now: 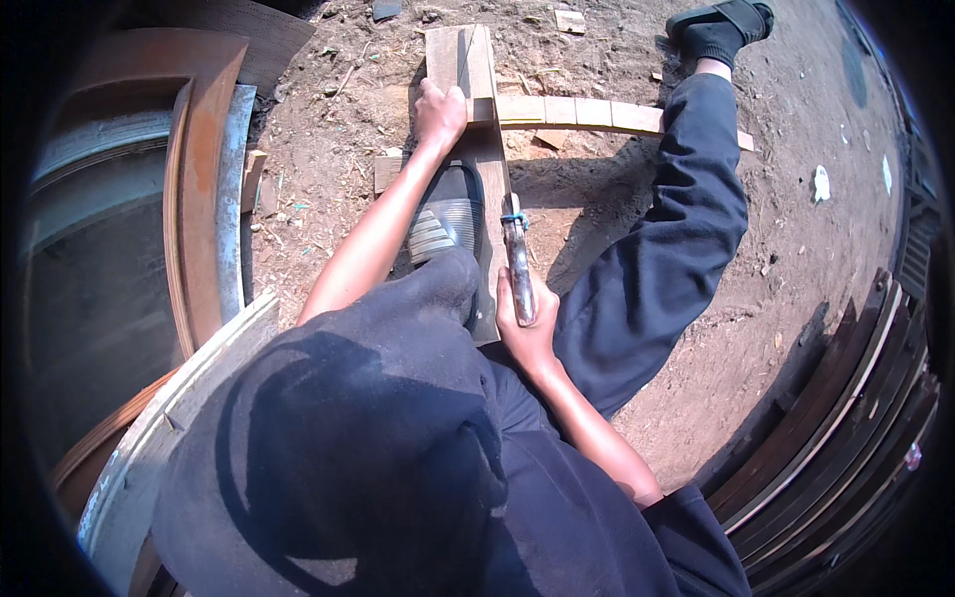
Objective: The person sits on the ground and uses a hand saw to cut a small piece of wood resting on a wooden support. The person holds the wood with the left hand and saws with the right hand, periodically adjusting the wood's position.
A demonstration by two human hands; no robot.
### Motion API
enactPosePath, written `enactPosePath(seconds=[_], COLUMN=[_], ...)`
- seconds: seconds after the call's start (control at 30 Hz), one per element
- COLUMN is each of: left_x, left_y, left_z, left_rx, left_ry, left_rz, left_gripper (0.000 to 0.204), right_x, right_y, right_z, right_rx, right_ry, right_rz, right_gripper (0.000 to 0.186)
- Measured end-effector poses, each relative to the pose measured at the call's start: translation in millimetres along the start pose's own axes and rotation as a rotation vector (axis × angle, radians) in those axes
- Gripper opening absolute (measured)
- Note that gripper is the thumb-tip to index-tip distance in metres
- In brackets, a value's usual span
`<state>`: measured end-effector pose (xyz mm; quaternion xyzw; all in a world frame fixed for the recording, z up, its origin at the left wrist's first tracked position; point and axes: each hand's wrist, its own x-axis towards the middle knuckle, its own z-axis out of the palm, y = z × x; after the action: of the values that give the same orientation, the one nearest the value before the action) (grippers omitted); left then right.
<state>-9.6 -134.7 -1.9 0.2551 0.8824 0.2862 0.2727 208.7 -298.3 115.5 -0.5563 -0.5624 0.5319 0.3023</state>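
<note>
My left hand (pixel 441 114) is closed on the left end of a narrow wooden strip (pixel 562 111), pressing it across a long wooden board (pixel 445 50). Several cross lines mark the strip, which runs right to my outstretched leg. In my right hand (pixel 532 323) is the handle of a handsaw (pixel 517 264), with something blue tied round its front. Seen nearly edge-on, the saw blade points away from me along the board's right side and crosses the strip just right of my left hand. Whether its teeth are in the wood I cannot tell.
My shod foot (pixel 453 214) is beside or on the board; my right leg (pixel 686 199) stretches out to the right. Old wooden frames (pixel 214 189) lean at left. Stacked dark planks (pixel 826 428) lie at lower right. Wood scraps (pixel 570 22) litter the dirt ground.
</note>
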Motion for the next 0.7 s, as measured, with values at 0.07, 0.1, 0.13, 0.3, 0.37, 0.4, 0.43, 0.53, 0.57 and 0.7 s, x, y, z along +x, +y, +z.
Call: enactPosePath(seconds=[0.07, 0.1, 0.13, 0.3, 0.37, 0.4, 0.43, 0.53, 0.57, 0.7], left_x=[-5, -7, 0, -1, 0, 1, 1, 1, 1, 2], left_y=[5, 4, -4, 2, 1, 0, 0, -3, 0, -1], left_z=[-6, -6, -6, -6, -6, -6, -9, -3, -3, -4], left_rx=[0.013, 0.019, 0.061, 0.081, 0.068, 0.057, 0.047, 0.024, 0.024, 0.075], left_ry=[0.005, 0.007, -0.004, -0.044, -0.036, -0.033, -0.031, -0.045, -0.047, -0.058], left_rz=[0.015, 0.022, 0.059, 0.086, 0.073, 0.069, 0.061, 0.065, 0.076, 0.069], left_gripper=[0.054, 0.054, 0.064, 0.064, 0.063, 0.063, 0.063, 0.064, 0.065, 0.065], right_x=[0, 16, 39, 62, 18, 2, -9, 33, 55, 54], right_y=[-1, 1, -15, -19, -8, -3, -1, -8, -17, -25], right_z=[0, 9, 21, 21, 3, -4, -7, 17, 23, 23], right_rx=[-0.001, 0.003, 0.085, 0.105, -0.026, -0.051, -0.077, 0.03, 0.112, 0.159], right_ry=[-0.008, -0.001, 0.031, -0.014, 0.012, -0.011, -0.036, 0.01, 0.003, -0.005], right_rz=[0.015, 0.008, -0.032, 0.025, -0.018, -0.012, -0.003, 0.011, 0.024, 0.071], right_gripper=[0.01, 0.011, 0.015, 0.017, 0.01, 0.008, 0.006, 0.013, 0.017, 0.019])
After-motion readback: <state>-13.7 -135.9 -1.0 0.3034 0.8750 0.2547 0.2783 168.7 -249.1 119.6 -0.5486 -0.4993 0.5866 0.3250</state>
